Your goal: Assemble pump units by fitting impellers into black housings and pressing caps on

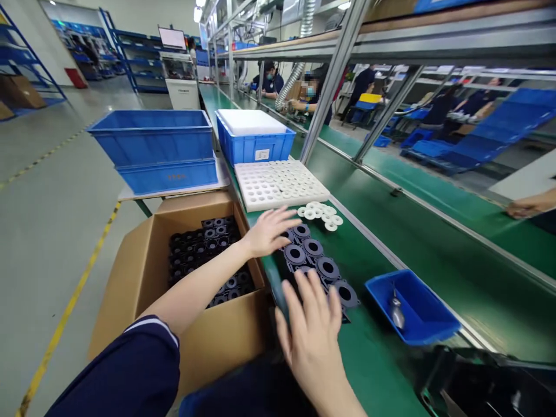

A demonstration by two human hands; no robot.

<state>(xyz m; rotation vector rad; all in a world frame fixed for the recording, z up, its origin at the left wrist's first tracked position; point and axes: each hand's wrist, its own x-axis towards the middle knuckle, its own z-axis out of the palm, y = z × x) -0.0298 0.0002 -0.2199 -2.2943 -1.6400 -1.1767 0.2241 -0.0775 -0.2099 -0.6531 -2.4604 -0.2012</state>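
Observation:
Black round frames with ring-shaped centres (328,268) lie in two rows on the green bench top, near its left edge. My left hand (273,230) reaches across the carton to the far end of these frames, its fingers stretched out. At their near end is my right hand (313,330), fingers spread, partly covering some frames. Whether either hand touches them I cannot tell. White rings (321,213) lie in a loose group just beyond the frames. More black frames (211,246) fill the open cardboard box (191,330) on the left.
A white foam tray (282,200) with rings stands beyond the loose rings, before a blue crate (256,147). Stacked blue bins (160,150) are at left. A blue tray (417,310) holding a metal tool is at right. Other people sit across the line.

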